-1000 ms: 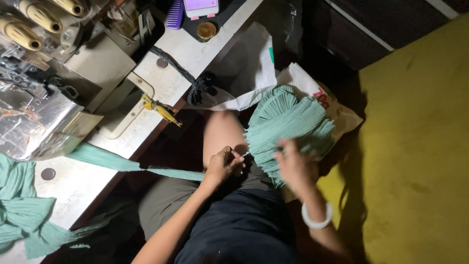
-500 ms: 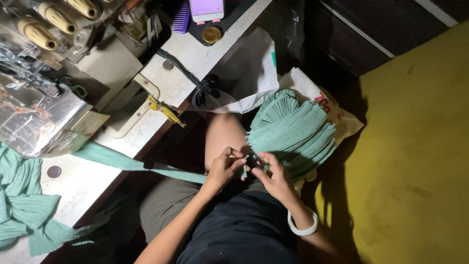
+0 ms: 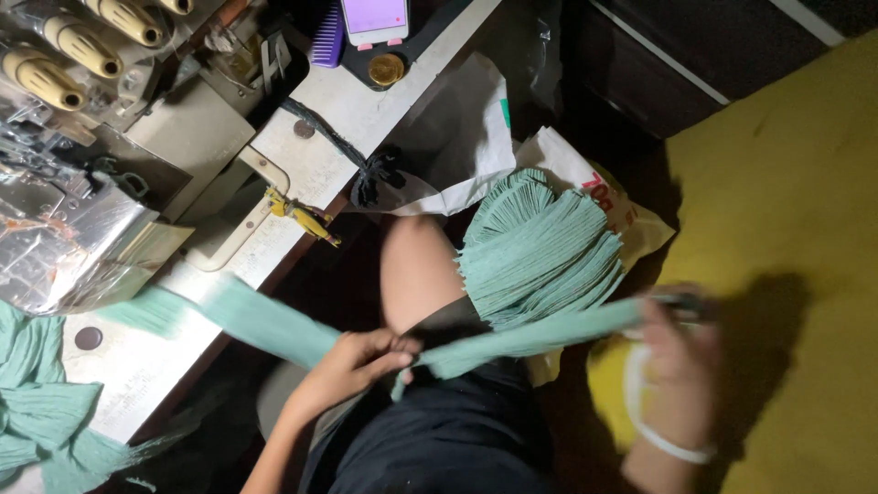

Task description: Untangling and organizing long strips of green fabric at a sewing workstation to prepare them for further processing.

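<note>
1. I hold one long strip of pale green ribbed fabric [image 3: 540,334] stretched between my two hands, low in the middle of the frame, above my lap.
2. My left hand [image 3: 358,361] sits at lower centre, fingers pinched shut on the strip where it passes over my dark shorts [image 3: 439,439].
3. My right hand [image 3: 672,352], at lower right with a white bangle [image 3: 640,425] on the wrist, is blurred; it looks clenched on the strip's far end, though I cannot make out the fingers.
4. The strip's long axis runs almost level across the picture, rising slightly toward the right. Past my left hand it carries on up and to the left, onto the pale desk [image 3: 357,128] near the grey sewing machine [image 3: 101,183].
5. As for progress, I judge that one strip is pulled out straight and in hand, while a thick fanned stack of matching green strips [image 3: 540,247] lies on my thigh at centre, just above the held one, waiting on a white printed bag [image 3: 604,197].
6. A crumpled heap of the same green fabric [image 3: 41,412] lies at the lower left edge on the desk; whether it is finished work I cannot tell.
7. A yellow-handled clipper [image 3: 297,215] rests untouched on the desk edge, left of centre.
</note>
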